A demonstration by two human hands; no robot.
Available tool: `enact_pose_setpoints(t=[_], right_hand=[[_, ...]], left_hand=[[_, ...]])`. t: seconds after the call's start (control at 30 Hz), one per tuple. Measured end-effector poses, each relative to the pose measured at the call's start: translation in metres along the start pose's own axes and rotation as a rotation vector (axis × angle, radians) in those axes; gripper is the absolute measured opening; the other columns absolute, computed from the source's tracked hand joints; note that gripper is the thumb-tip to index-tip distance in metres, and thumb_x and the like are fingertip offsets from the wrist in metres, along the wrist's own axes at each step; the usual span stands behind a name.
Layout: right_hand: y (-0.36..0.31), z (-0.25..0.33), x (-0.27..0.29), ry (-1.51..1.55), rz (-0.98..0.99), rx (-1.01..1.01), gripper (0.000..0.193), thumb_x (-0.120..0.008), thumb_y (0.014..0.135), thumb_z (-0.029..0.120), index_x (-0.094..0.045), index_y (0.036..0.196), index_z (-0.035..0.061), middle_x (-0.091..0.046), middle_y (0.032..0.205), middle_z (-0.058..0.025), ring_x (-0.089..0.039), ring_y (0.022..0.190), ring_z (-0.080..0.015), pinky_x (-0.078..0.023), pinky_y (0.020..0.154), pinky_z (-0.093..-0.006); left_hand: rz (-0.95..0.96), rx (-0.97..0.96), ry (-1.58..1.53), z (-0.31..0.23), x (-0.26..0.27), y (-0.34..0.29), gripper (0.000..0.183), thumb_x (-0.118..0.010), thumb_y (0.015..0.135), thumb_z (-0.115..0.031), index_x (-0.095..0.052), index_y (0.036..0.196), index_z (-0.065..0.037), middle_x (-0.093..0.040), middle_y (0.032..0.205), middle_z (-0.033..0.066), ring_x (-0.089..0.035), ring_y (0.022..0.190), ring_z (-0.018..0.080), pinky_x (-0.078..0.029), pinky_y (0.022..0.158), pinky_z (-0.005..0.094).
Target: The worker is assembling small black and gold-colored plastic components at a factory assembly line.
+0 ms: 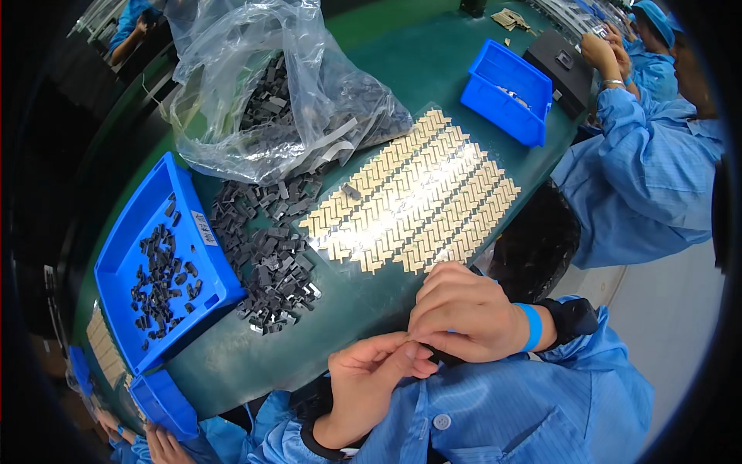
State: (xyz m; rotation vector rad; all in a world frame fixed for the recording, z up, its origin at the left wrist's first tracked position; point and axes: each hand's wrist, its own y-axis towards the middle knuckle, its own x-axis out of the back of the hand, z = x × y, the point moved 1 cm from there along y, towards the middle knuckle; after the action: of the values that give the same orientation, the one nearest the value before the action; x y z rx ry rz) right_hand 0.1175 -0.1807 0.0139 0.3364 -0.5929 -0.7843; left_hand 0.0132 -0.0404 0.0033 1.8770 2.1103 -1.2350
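My left hand (372,380) and my right hand (466,315) meet just in front of my body, at the near edge of the green table. Thumb and fingertips are pinched together on both, and whatever is between them is too small or hidden to name. Beyond them lies a clear sheet bearing rows of tan, zigzag-patterned adhesive pieces (417,203). One small dark part (352,191) rests on that sheet. To its left spreads a loose heap of small black plastic parts (274,267).
A large clear plastic bag (309,100) of black parts stands behind the heap. At left is a blue tray (220,267) holding more parts; a smaller blue bin (164,402) is nearer. Another blue bin (506,69) and a black box (553,66) sit far right. Co-workers in blue sit around.
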Motion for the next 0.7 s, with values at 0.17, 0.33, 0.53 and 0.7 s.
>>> enact_pose_setpoints(t=[0.17, 0.33, 0.53, 0.7], right_hand=[[0.007, 0.002, 0.001, -0.157, 0.03, 0.029, 0.014, -0.066, 0.071, 0.013, -0.06, 0.081, 0.005, -0.058, 0.083, -0.0044, -0.055, 0.077, -0.0212, -0.04, 0.068, -0.0327], [0.01, 0.007, 0.0, -0.291, 0.053, 0.087, 0.016, -0.065, 0.065, 0.015, -0.058, 0.076, 0.0056, -0.057, 0.088, -0.004, -0.055, 0.081, -0.0198, -0.039, 0.069, -0.0327], [0.009, 0.014, -0.002, -0.479, 0.113, 0.097, 0.011, -0.066, 0.066, 0.011, -0.06, 0.074, 0.0061, -0.06, 0.088, -0.0018, -0.056, 0.083, -0.0178, -0.039, 0.076, -0.0367], [0.008, 0.011, -0.003, -0.437, 0.106, 0.077, 0.007, -0.063, 0.066, 0.006, -0.059, 0.072, 0.0079, -0.059, 0.087, -0.0011, -0.057, 0.083, -0.0173, -0.038, 0.076, -0.036]], left_hand=[[-0.036, -0.235, 0.138, 0.001, 0.001, 0.002, 0.014, -0.054, 0.085, 0.002, -0.059, 0.096, 0.009, -0.062, 0.087, 0.0156, -0.064, 0.073, 0.0195, -0.054, 0.065, 0.027], [-0.059, -0.45, 0.401, -0.007, -0.001, 0.002, 0.012, -0.054, 0.084, 0.002, -0.059, 0.093, 0.007, -0.063, 0.081, 0.013, -0.064, 0.07, 0.0167, -0.051, 0.061, 0.0243], [-0.052, -0.6, 0.839, -0.016, -0.003, 0.006, 0.007, -0.057, 0.082, -0.001, -0.059, 0.086, 0.004, -0.061, 0.073, 0.0113, -0.061, 0.061, 0.0142, -0.047, 0.054, 0.0229], [0.012, -0.549, 0.777, -0.016, -0.002, 0.007, 0.008, -0.056, 0.083, -0.001, -0.059, 0.087, 0.005, -0.061, 0.073, 0.0113, -0.061, 0.062, 0.0144, -0.048, 0.054, 0.0231]])
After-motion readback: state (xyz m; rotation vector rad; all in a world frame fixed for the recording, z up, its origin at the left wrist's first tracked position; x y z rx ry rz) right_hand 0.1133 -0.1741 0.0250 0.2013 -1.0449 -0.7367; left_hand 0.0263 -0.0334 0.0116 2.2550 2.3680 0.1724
